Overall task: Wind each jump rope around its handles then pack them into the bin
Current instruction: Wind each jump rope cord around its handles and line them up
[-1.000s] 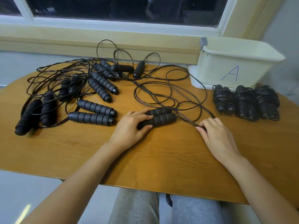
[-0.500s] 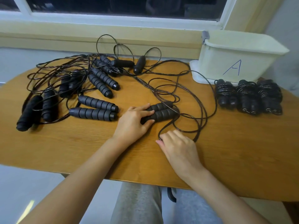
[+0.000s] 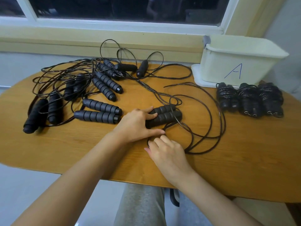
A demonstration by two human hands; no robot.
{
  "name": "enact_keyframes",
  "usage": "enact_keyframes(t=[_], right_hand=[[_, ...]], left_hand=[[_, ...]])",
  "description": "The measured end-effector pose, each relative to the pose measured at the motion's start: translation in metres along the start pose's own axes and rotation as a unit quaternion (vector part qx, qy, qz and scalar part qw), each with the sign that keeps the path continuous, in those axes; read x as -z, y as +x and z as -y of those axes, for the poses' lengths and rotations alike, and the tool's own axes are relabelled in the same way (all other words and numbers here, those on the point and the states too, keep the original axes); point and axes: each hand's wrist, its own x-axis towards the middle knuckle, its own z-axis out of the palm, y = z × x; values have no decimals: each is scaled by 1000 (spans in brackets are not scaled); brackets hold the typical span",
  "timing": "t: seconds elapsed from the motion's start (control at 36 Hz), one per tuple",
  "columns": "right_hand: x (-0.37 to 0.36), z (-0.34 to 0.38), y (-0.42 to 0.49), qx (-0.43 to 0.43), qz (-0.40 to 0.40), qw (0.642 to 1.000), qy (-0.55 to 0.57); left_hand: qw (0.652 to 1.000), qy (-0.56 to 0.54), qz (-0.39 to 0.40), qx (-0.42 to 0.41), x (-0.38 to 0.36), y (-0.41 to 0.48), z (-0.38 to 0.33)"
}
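Fingers [image 3: 152, 115] of left hand [image 3: 135, 125] across handles [image 3: 166, 115]

Indoor room: window [image 3: 127, 7], wooden table [image 3: 228, 168].

The left hand [image 3: 136, 123] is covering the near ends of the handles [image 3: 167, 115], and the curled right hand [image 3: 167, 154] is hiding whatever rope [image 3: 200, 153] is running beneath it.

On the table [image 3: 228, 168], the bin [image 3: 236, 67] stands back right, with three wound ropes [image 3: 249, 100] just before it. At the left, loose ropes [image 3: 104, 86] lie tangled. A handle pair [image 3: 166, 116] lies mid-table, its cord [image 3: 202, 152] looping rightward.
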Motion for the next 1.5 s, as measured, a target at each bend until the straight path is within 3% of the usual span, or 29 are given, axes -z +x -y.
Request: enact_keyframes(t=[0.19, 0.33, 0.56, 0.72, 0.89, 1.14, 1.25, 1.39, 1.5], right_hand=[[2, 1, 0, 21, 28, 999, 2], [10, -8, 4, 47, 45, 998, 5], [33, -76, 18, 84, 128, 981, 116], [32, -118, 8, 35, 163, 967, 192], [22, -131, -6, -64, 130, 957, 250], [22, -137, -6, -82, 183, 946, 254], [26, -142, -3, -83, 225, 941, 240], [35, -152, 11, -137, 283, 915, 252], [40, -161, 34, -182, 302, 866, 355]], left_hand=[[998, 34, 56, -13, 8, 4, 1], [998, 29, 50, -16, 9, 9, 3], [999, -1, 20, -35, 6, 13, 13], [995, -76, -46, -39, -9, 3, 19], [996, -59, -61, -38, -23, 2, 25], [996, 16, -71, -55, -29, 1, 27], [994, -28, -93, -56, -23, -2, 24], [976, -92, -178, -85, 6, -10, 24], [968, -77, -163, -175, 33, -24, 16]])
